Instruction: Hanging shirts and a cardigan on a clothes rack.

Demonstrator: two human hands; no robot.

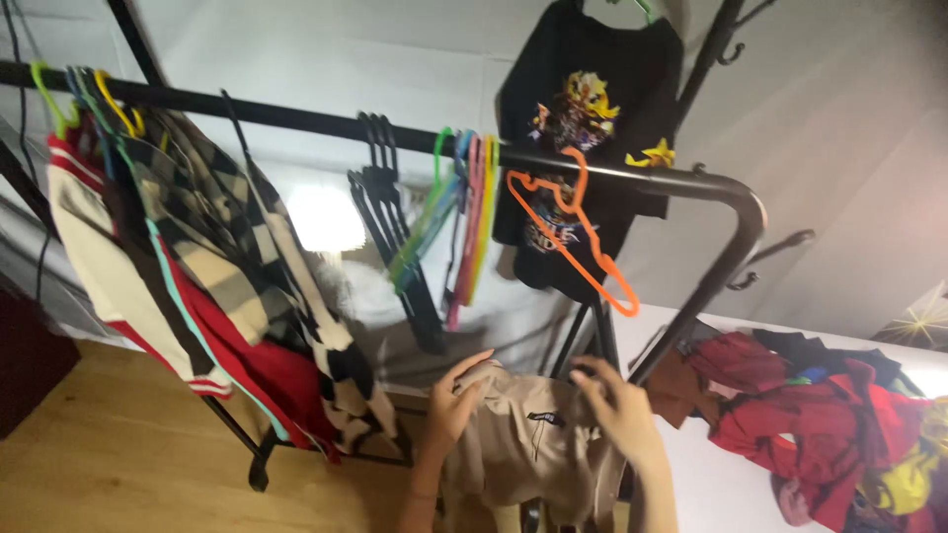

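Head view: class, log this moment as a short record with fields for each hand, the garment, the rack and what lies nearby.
left hand: grips the left edge of the beige garment
right hand: grips its upper right edge
beige garment: held up between both hands, small dark label on the front
rack: black rail with hung clothes at left, empty hangers in the middle
orange hanger: empty, hooked on the rail, tilted
black T-shirt: hangs behind the rail
clothes pile: mostly red, on a white surface at right
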